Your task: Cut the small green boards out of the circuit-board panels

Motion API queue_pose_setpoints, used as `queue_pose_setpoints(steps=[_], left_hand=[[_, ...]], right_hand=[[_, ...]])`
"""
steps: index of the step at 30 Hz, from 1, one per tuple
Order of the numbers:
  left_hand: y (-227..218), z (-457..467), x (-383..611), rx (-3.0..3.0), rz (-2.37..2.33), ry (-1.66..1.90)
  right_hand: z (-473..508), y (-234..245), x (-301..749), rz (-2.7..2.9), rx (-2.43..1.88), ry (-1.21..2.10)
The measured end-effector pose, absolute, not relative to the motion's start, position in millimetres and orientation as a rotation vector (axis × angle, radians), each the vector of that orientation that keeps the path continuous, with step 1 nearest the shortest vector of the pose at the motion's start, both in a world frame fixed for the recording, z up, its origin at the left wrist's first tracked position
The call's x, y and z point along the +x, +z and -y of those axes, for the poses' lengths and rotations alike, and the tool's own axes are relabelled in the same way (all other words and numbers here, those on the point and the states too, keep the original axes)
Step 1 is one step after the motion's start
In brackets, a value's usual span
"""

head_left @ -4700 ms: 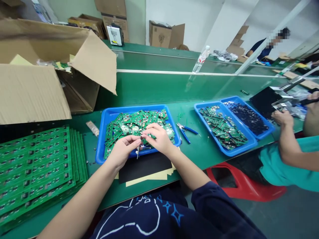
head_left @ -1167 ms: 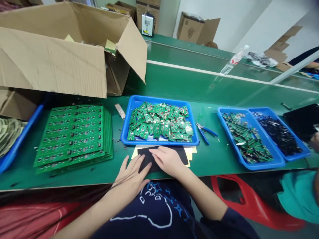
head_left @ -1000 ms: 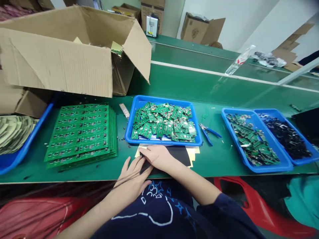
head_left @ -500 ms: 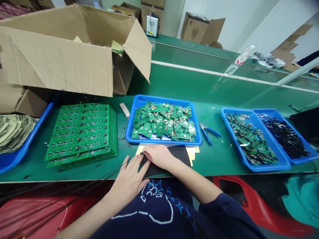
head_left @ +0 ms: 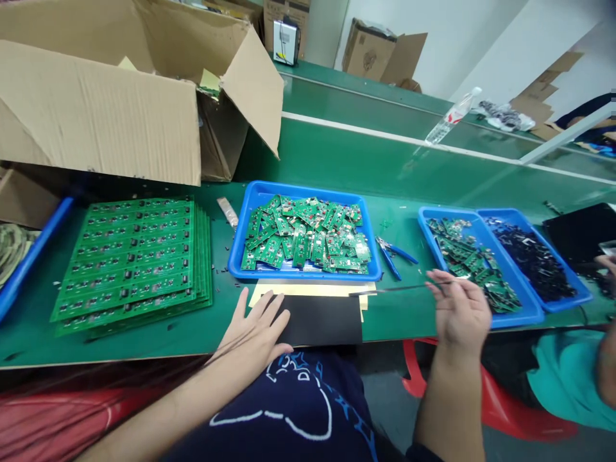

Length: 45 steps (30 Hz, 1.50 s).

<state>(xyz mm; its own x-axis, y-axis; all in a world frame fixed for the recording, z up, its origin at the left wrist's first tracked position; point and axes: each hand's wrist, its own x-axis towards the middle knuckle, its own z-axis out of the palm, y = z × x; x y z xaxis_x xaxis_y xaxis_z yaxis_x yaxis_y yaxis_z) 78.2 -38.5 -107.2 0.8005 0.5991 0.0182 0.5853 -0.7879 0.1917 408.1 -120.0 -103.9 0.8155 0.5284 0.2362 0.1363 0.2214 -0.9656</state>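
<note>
2 hands work apart: we rest our left hand (head_left: 255,330), fingers spread, beside the black sheet (head_left: 317,319) and pinch a thin metal pick (head_left: 399,289) level in the pressed fingers of our right hand (head_left: 462,314), above the worktop (head_left: 404,321).

Left hand (head_left: 253,324) flat (right hand (head_left: 459,314) raised)
</note>
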Motion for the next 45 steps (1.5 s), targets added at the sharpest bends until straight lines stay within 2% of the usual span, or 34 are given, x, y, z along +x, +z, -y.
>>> queue_pose_setpoints(steps=[6,9,14,18,21,24,34,39,45], left_hand=[[-104.7,30.6,87.8,2.812,-1.0,0.109],[-105.7,30.9,89.1,2.834,-1.138,0.089],[-87.6,12.3,94.7,2.855,-1.237,-0.04],[-71.3,-38.4,105.9,2.801,-1.441,0.071],[-74.2,-77.8,114.8,2.742,-1.686,0.064],[-82.0,-98.8,120.3,2.723,-1.677,0.028],[-87.7,-99.1,126.5,2.404,-1.875,0.14],[-77.2,-101.6,124.5,2.241,-1.758,0.276],[-70.1,-89.1,143.8,1.758,-1.24,0.772]], right_hand=[[145.1,-78.5,440.7,0.432,-1.171,0.009],[144.2,-72.2,438.2,0.445,-1.175,-0.019],[121.8,-73.9,413.8,0.582,-1.217,0.177],[96.9,-75.4,386.8,0.778,-1.197,0.332],[79.5,-73.3,368.1,0.936,-1.25,0.428],[62.7,-69.7,353.3,1.126,-1.328,0.49],[5.5,-66.1,306.2,1.337,-1.19,0.888],[-11.0,-71.2,299.6,1.424,-1.152,0.864],[-18.6,-90.4,295.9,1.437,-1.132,0.691]])
